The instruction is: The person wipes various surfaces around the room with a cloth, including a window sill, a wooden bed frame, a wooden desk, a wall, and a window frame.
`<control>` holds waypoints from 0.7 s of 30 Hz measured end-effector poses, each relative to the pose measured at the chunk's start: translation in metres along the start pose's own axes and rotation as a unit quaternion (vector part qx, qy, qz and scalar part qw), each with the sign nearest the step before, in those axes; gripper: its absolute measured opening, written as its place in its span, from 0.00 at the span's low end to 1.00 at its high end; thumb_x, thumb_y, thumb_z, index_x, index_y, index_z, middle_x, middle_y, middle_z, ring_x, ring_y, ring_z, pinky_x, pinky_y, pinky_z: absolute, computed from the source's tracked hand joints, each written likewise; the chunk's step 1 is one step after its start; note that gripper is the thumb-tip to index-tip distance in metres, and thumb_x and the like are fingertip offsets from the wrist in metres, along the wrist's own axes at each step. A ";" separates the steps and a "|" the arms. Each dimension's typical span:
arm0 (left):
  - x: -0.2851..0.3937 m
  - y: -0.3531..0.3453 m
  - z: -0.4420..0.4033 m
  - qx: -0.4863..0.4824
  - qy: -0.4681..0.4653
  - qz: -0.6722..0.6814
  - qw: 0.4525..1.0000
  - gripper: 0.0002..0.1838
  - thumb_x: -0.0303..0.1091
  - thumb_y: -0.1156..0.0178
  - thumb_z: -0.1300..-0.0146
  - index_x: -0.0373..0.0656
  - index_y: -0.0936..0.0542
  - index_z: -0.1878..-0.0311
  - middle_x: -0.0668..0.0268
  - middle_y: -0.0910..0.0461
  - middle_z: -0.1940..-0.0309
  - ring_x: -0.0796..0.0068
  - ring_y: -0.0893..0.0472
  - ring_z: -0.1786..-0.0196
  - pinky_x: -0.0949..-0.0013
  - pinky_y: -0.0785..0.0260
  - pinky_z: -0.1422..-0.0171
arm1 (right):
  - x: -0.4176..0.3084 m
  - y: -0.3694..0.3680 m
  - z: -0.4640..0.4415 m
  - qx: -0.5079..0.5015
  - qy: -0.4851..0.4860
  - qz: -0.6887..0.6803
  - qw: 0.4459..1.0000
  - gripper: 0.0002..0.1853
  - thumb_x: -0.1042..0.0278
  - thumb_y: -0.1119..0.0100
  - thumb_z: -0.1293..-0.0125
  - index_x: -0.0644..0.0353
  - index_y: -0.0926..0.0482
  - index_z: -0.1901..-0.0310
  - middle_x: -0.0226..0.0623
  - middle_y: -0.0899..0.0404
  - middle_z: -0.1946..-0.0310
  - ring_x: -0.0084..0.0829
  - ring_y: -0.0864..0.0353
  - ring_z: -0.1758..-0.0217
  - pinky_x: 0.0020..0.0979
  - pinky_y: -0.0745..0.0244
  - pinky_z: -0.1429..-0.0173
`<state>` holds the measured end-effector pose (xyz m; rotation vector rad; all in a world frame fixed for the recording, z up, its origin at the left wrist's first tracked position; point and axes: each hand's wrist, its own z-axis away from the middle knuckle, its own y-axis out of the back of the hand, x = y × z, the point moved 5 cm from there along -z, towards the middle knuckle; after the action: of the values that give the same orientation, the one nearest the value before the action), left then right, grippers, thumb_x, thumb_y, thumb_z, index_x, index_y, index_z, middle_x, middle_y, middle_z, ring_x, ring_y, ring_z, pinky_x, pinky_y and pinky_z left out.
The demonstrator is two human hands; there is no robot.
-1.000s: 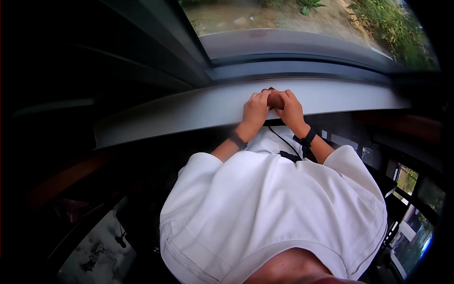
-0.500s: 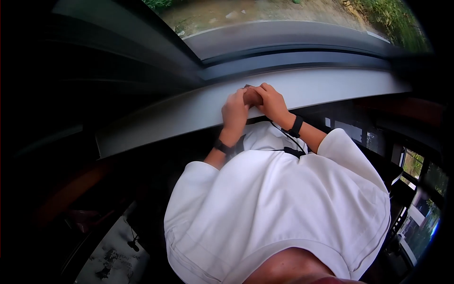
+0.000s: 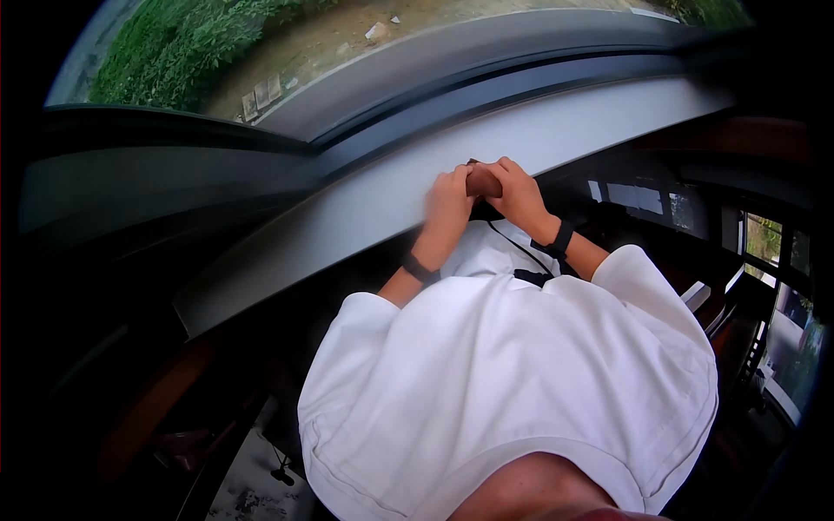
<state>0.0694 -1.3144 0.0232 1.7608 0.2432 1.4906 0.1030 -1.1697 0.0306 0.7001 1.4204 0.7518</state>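
A small brown object [image 3: 483, 182] with a smooth, leather-like surface is held between my two hands, close to the front edge of the pale grey window sill [image 3: 347, 227]. My left hand [image 3: 448, 207] is closed on its left side. From the right, the fingers of my right hand [image 3: 519, 194] grip it as well. Its exact kind is unclear, since fingers cover part of it. Black bands [image 3: 420, 268] circle both wrists. Below the hands, a black cord [image 3: 519, 246] runs across white cloth.
Beyond the sill a dark window frame [image 3: 317, 148] borders a view of road, bare soil and green bushes [image 3: 182, 65]. Dark furniture and a glossy dark panel [image 3: 647, 198] lie to the right. A mottled whitish surface [image 3: 261, 473] shows at lower left.
The view has swung left, so more bushes show outside and the sill looks more slanted. Both hands keep their grip on the brown object.
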 end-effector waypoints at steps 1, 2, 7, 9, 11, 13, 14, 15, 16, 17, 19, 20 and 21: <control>-0.001 -0.001 0.004 -0.001 0.016 -0.001 1.000 0.23 0.25 0.33 0.45 0.48 0.22 0.44 0.56 0.17 0.57 0.50 0.18 0.53 0.54 0.23 0.50 | 0.000 0.000 0.001 -0.008 0.006 -0.002 1.000 0.27 0.77 0.29 0.50 0.51 0.20 0.45 0.38 0.22 0.57 0.46 0.20 0.52 0.39 0.21 0.50; -0.002 -0.001 0.009 -0.002 0.032 -0.003 0.999 0.23 0.26 0.32 0.45 0.48 0.22 0.44 0.56 0.17 0.58 0.50 0.18 0.53 0.53 0.24 0.51 | -0.001 -0.002 0.002 -0.016 0.012 -0.006 1.000 0.26 0.76 0.29 0.50 0.51 0.20 0.46 0.37 0.22 0.57 0.46 0.20 0.53 0.39 0.21 0.51; 0.008 -0.002 -0.007 0.049 0.061 -0.050 0.996 0.24 0.25 0.32 0.45 0.48 0.22 0.44 0.55 0.17 0.58 0.49 0.18 0.53 0.53 0.24 0.51 | 0.015 0.000 -0.020 -0.004 0.046 -0.028 0.999 0.24 0.76 0.30 0.49 0.52 0.21 0.47 0.37 0.22 0.57 0.45 0.20 0.52 0.40 0.21 0.51; 0.013 -0.008 -0.031 0.094 0.072 -0.054 0.992 0.23 0.21 0.34 0.46 0.48 0.21 0.45 0.53 0.17 0.59 0.48 0.17 0.54 0.54 0.23 0.50 | 0.028 0.008 -0.040 0.017 0.072 -0.025 0.997 0.25 0.77 0.30 0.49 0.53 0.21 0.47 0.37 0.23 0.57 0.46 0.21 0.52 0.40 0.21 0.50; 0.022 -0.017 -0.052 0.122 0.066 -0.053 0.989 0.23 0.20 0.35 0.47 0.47 0.22 0.46 0.53 0.17 0.58 0.46 0.18 0.53 0.52 0.23 0.49 | 0.043 0.020 -0.056 0.029 0.095 -0.024 0.995 0.25 0.77 0.31 0.48 0.53 0.21 0.46 0.38 0.23 0.56 0.46 0.21 0.51 0.40 0.21 0.50; 0.033 -0.026 -0.066 0.127 0.089 -0.066 0.986 0.23 0.20 0.34 0.47 0.46 0.22 0.46 0.52 0.17 0.58 0.46 0.18 0.53 0.52 0.24 0.49 | 0.056 0.032 -0.064 0.031 0.114 -0.024 0.993 0.27 0.78 0.31 0.48 0.53 0.21 0.44 0.39 0.23 0.56 0.46 0.21 0.51 0.41 0.21 0.50; 0.039 -0.031 -0.067 0.132 0.085 -0.065 0.985 0.23 0.21 0.34 0.47 0.46 0.22 0.46 0.52 0.17 0.58 0.46 0.18 0.52 0.52 0.24 0.48 | 0.063 0.037 -0.064 0.017 0.122 -0.026 0.992 0.29 0.78 0.32 0.49 0.51 0.22 0.41 0.39 0.23 0.55 0.46 0.22 0.50 0.41 0.20 0.50; 0.045 -0.038 -0.065 0.124 0.098 -0.070 0.985 0.23 0.21 0.34 0.47 0.45 0.22 0.46 0.52 0.17 0.58 0.46 0.18 0.52 0.52 0.24 0.48 | 0.070 0.041 -0.061 0.000 0.124 -0.026 0.992 0.30 0.78 0.32 0.49 0.51 0.22 0.41 0.39 0.24 0.55 0.45 0.22 0.50 0.40 0.20 0.50; 0.052 -0.047 -0.061 0.116 0.111 -0.076 0.984 0.23 0.22 0.33 0.47 0.45 0.22 0.46 0.52 0.17 0.58 0.46 0.18 0.53 0.52 0.24 0.49 | 0.077 0.046 -0.053 -0.015 0.125 -0.026 0.992 0.30 0.78 0.31 0.49 0.50 0.22 0.40 0.38 0.24 0.55 0.45 0.22 0.50 0.40 0.20 0.50; 0.059 -0.057 -0.054 0.106 0.124 -0.082 0.983 0.22 0.22 0.33 0.47 0.45 0.22 0.46 0.52 0.17 0.58 0.46 0.18 0.53 0.52 0.24 0.49 | 0.085 0.050 -0.044 -0.031 0.125 -0.027 0.991 0.31 0.78 0.31 0.49 0.50 0.22 0.40 0.38 0.24 0.55 0.45 0.22 0.50 0.40 0.20 0.50; 0.073 -0.077 -0.035 0.082 0.132 -0.079 0.985 0.24 0.23 0.32 0.45 0.47 0.22 0.44 0.53 0.18 0.56 0.48 0.18 0.52 0.52 0.24 0.49 | 0.099 0.057 -0.019 -0.054 0.125 -0.022 0.990 0.31 0.78 0.31 0.49 0.50 0.22 0.40 0.37 0.24 0.55 0.44 0.21 0.51 0.40 0.20 0.51; 0.079 -0.086 -0.031 0.072 0.134 -0.077 0.985 0.24 0.24 0.31 0.45 0.47 0.23 0.43 0.53 0.18 0.55 0.48 0.19 0.51 0.52 0.24 0.49 | 0.106 0.061 -0.012 -0.064 0.126 -0.017 0.990 0.31 0.78 0.30 0.50 0.50 0.22 0.40 0.37 0.25 0.56 0.43 0.21 0.51 0.39 0.20 0.51; 0.083 -0.095 -0.031 0.069 0.136 -0.080 0.985 0.24 0.24 0.31 0.45 0.48 0.23 0.43 0.54 0.18 0.54 0.48 0.19 0.51 0.53 0.24 0.49 | 0.114 0.066 -0.009 -0.067 0.127 -0.021 0.989 0.31 0.78 0.30 0.50 0.50 0.22 0.40 0.37 0.25 0.56 0.43 0.21 0.51 0.39 0.20 0.51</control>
<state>0.0977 -1.1880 0.0208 1.5971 0.6276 1.6255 0.0926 -1.0388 0.0151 0.4805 1.5922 0.9178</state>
